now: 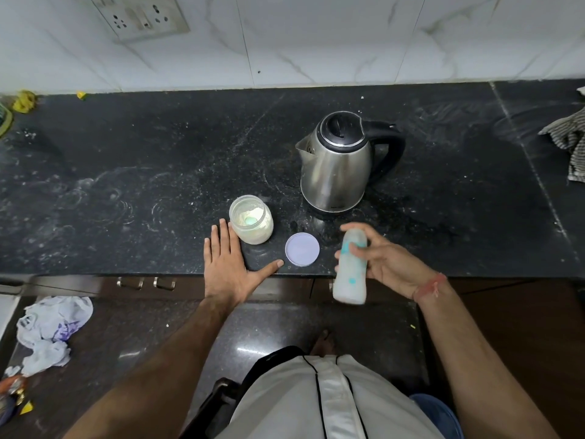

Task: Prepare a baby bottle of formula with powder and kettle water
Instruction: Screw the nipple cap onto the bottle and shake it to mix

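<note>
Landmark for all positions: the steel kettle (340,163), standing upright on the black counter (142,172), lid down, spout to the left, black handle to the right.

Far left of the kettle, at the counter's back corner: a yellow scrap (23,101), too small to identify. On the floor well below and left of the kettle: crumpled white plastic bags (50,331).

On the wall above and left of the kettle: a switch-and-socket plate (142,15).

Left hand (228,264): lies flat on the counter's front edge, below-left of the kettle, fingers straight and spread, thumb out to the right. Grasps nothing. Its index finger sits just beside the powder jar, contact uncertain.

Powder jar (251,223): clear, uncapped, upright, below-left of the kettle and near it. White powder inside, with a pale green scoop (250,220) lying in it.

Jar lid (302,249): pale lilac disc, flat on the counter directly below the kettle, between jar and bottle, touching neither.

Bottle (351,267): white with teal marks, blurred. Below the kettle, over the counter's front edge, its lower end out past the edge.

Right hand (383,258): grips the bottle from the right, fingers curled round its upper half. Red thread (432,285) on the wrist.

Far right of the kettle, at the frame edge: a striped cloth (569,144) on the counter.
</note>
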